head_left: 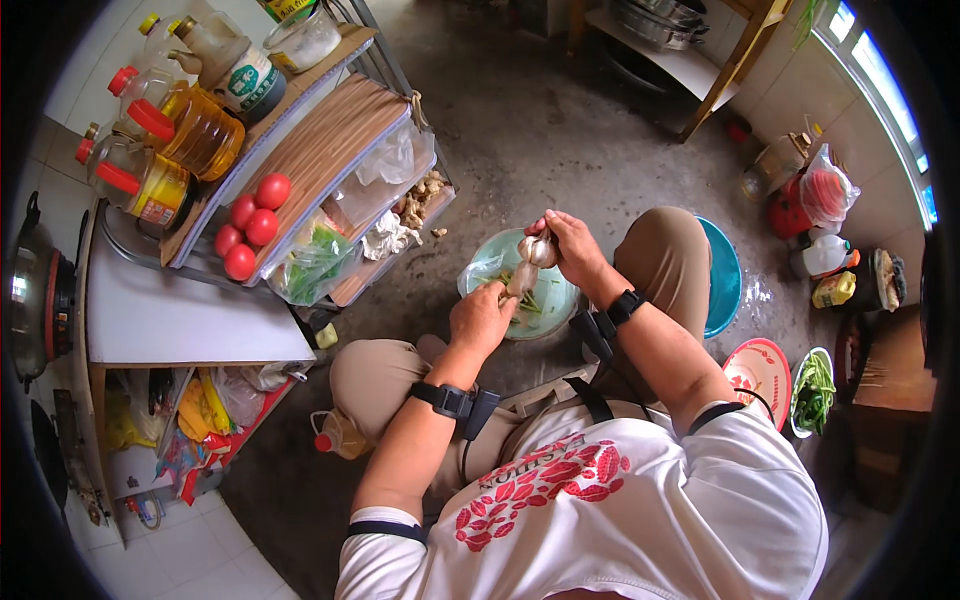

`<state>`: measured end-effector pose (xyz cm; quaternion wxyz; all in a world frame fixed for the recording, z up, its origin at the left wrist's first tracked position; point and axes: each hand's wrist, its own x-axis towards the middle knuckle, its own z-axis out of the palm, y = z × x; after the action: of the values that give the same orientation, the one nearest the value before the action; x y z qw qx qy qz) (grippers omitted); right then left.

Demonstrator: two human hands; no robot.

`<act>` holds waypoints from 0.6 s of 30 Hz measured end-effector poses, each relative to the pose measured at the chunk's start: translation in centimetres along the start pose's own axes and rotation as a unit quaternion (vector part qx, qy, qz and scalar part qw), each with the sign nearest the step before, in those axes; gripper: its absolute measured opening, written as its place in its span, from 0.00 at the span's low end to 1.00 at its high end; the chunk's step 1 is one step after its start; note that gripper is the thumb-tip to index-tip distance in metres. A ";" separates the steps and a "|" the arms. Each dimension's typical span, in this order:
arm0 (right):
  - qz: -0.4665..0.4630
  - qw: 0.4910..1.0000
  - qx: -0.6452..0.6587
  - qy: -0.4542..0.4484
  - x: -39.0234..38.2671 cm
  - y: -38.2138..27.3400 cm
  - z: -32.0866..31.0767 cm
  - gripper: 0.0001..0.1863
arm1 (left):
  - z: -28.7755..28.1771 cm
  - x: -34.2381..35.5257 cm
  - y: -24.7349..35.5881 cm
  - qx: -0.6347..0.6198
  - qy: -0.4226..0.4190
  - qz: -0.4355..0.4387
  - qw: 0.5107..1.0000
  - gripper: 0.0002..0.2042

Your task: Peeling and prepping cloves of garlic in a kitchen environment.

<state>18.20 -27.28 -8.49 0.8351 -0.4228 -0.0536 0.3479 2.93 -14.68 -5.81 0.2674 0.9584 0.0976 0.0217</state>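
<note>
Garlic bulbs (538, 250) with pale, papery skins are gripped between my two hands over a pale green basin (545, 320), which holds some green pieces and a clear plastic bag. My right hand (572, 245) has its fingers wrapped round the upper bulb. Lower and to its left, my left hand (483, 320) pinches a smaller bulb (523, 277); whether the bulbs are joined I cannot tell.
At left, shelves (325, 175) hold bottles, tomatoes (262, 228), bagged greens and ginger. A blue basin (722, 275) is beside my right knee. A red-rimmed dish (755, 355) and bowl of greens (812, 395) sit at right, with bottles along the wall.
</note>
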 end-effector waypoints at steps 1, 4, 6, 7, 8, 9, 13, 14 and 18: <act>0.002 1.000 0.002 -0.001 -0.2 0.0 0.2 0.14 | 0.4 0.0 -0.4 0.000 0.016 -0.005 1.000 0.18; 0.006 0.997 -0.058 -0.054 -0.8 0.3 0.9 0.14 | 0.7 1.1 -0.1 -0.141 0.091 0.005 0.986 0.26; 0.024 0.995 -0.049 -0.079 -1.2 0.3 1.6 0.14 | 0.6 1.9 -0.1 -0.225 0.036 -0.003 0.974 0.26; 0.041 0.993 -0.040 -0.105 -1.4 0.2 1.9 0.14 | 0.5 2.1 -0.1 -0.306 -0.016 -0.010 0.952 0.26; 0.045 0.990 -0.017 -0.131 -1.6 0.0 2.1 0.14 | 0.4 2.2 0.0 -0.306 -0.017 -0.011 0.952 0.26; 0.045 0.990 -0.017 -0.131 -1.8 -0.3 2.2 0.14 | 0.4 2.2 0.2 -0.336 -0.017 -0.025 0.941 0.25; 0.002 0.985 -0.134 -0.106 -2.5 -0.3 3.0 0.14 | 1.4 2.6 -0.7 -0.415 0.019 -0.063 0.907 0.20; -0.036 0.972 -0.214 -0.094 -2.5 -0.1 2.9 0.14 | 1.5 2.7 -0.7 -0.436 0.055 -0.073 0.895 0.19; -0.162 0.880 -0.442 -0.058 -2.3 0.7 1.9 0.11 | 1.7 3.0 -0.7 -0.395 0.107 -0.073 0.910 0.18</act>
<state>15.34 -27.19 -7.29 0.6015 -0.7126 -0.3178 0.1716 5.87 -14.36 -7.70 0.6126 0.7568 0.1790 0.1412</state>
